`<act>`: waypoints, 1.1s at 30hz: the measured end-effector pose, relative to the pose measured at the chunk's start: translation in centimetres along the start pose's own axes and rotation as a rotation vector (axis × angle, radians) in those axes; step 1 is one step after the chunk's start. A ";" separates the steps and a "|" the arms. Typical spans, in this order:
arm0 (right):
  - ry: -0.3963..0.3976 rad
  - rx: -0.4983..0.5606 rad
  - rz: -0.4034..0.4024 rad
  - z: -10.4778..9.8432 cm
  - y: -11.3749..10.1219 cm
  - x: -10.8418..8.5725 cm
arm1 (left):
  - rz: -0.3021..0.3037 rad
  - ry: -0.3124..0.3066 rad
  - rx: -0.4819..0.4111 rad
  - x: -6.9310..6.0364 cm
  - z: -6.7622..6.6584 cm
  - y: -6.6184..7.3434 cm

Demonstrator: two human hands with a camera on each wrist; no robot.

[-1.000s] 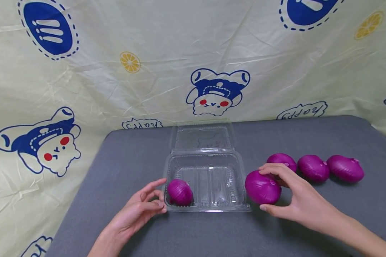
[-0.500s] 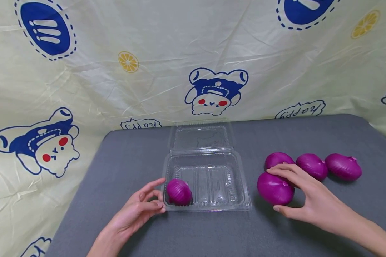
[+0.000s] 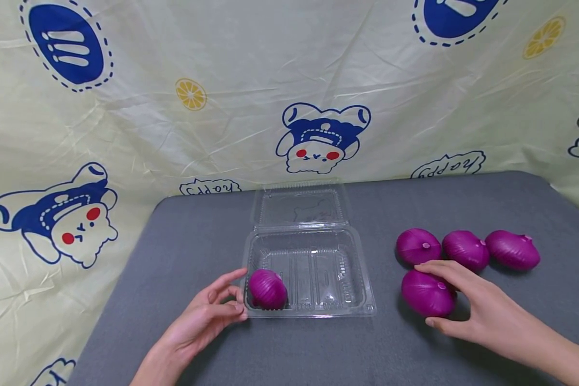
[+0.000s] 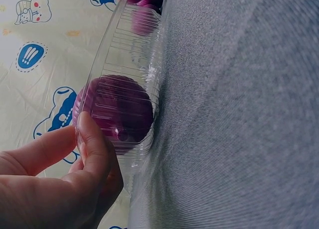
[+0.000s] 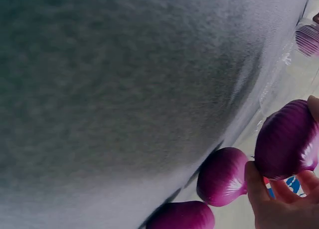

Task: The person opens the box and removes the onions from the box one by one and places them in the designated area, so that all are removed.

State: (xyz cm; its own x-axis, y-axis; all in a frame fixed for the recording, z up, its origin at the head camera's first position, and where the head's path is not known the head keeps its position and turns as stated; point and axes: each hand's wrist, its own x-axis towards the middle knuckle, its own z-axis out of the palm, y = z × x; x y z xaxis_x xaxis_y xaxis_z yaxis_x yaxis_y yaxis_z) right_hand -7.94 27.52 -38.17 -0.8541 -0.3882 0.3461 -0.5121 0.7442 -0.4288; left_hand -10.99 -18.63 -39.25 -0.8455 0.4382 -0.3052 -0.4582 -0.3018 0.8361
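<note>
In the head view, my left hand (image 3: 205,316) pinches the left front rim of a clear plastic clamshell box (image 3: 366,273); the left wrist view shows thumb and fingers on that rim. One purple onion (image 3: 267,289) lies in the box's front left corner. To the right of the box, my right hand (image 3: 487,311) grips another purple onion (image 3: 428,294) between thumb and fingers, low over the table. Whether this onion touches the table I cannot tell. Behind it sits a row of onions: the left one (image 3: 418,246), the middle one (image 3: 465,250) and the right one (image 3: 513,250).
The box's lid (image 3: 301,206) lies folded back towards the far edge of the grey cloth-covered table (image 3: 188,241). Behind the table hangs a pale printed curtain (image 3: 241,134).
My right hand has moved the gripped onion rightward, away from the box and to the front of the row. My left hand keeps its place at the box rim.
</note>
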 end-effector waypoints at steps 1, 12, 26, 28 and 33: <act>-0.004 -0.005 0.014 0.0 0.1 -0.2 | 0.000 -0.001 0.000 0.0 0.0 0.0; -0.075 -0.093 0.198 0.3 2.4 -0.8 | 0.020 -0.018 -0.005 -0.1 0.0 0.0; -0.153 -0.065 0.250 0.6 3.2 -0.8 | 0.013 -0.018 -0.012 0.0 0.0 0.0; -0.166 -0.056 0.266 0.5 3.2 -0.7 | 0.012 -0.017 -0.012 0.0 0.0 0.1; -0.178 -0.049 0.273 0.5 3.3 -0.6 | 0.010 -0.013 -0.013 0.0 0.0 0.1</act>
State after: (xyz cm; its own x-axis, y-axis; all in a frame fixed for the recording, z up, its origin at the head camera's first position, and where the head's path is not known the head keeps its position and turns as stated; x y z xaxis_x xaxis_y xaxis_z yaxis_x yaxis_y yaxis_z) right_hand -9.11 29.93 -40.18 -0.9641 -0.2561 0.0709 -0.2604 0.8577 -0.4434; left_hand -11.06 -18.66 -39.20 -0.8464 0.4461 -0.2910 -0.4534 -0.3169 0.8331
